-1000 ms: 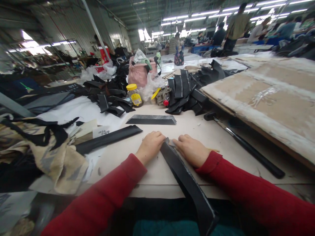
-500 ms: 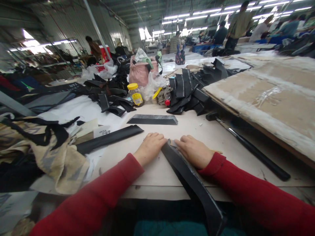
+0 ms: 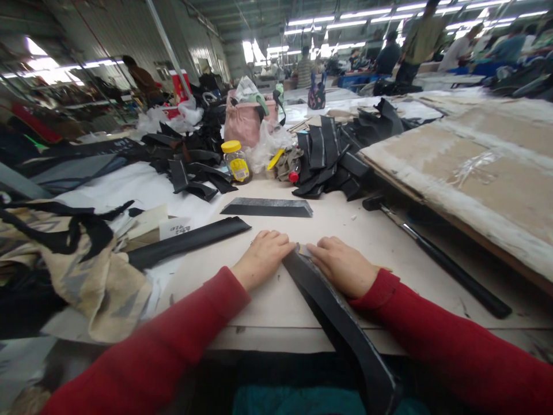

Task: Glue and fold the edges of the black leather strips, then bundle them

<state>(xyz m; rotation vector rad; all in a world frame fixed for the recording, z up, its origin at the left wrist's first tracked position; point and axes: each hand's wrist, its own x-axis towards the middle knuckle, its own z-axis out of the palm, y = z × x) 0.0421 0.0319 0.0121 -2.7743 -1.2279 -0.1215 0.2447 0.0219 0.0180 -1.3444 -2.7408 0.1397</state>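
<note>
A long black leather strip (image 3: 332, 311) runs from the table's middle toward me and hangs over the front edge. My left hand (image 3: 263, 258) presses its far end from the left, fingers curled onto the strip's edge. My right hand (image 3: 343, 265) does the same from the right, fingers bent and pinching the end. Both arms wear red sleeves. A flat grey-black strip (image 3: 268, 207) lies just beyond my hands, and a folded black strip (image 3: 190, 241) lies to the left.
A black-handled hammer (image 3: 436, 259) lies at the right beside a large worn board (image 3: 475, 167). Piles of black strips (image 3: 328, 155), a yellow-lidded jar (image 3: 235, 161) and a pink bag (image 3: 246, 121) stand at the back. Patterned fabric (image 3: 73, 265) is heaped at the left. People work in the distance.
The hands and strip have barely shifted; the view has tilted slightly. A person in the far left background has walked leftward.
</note>
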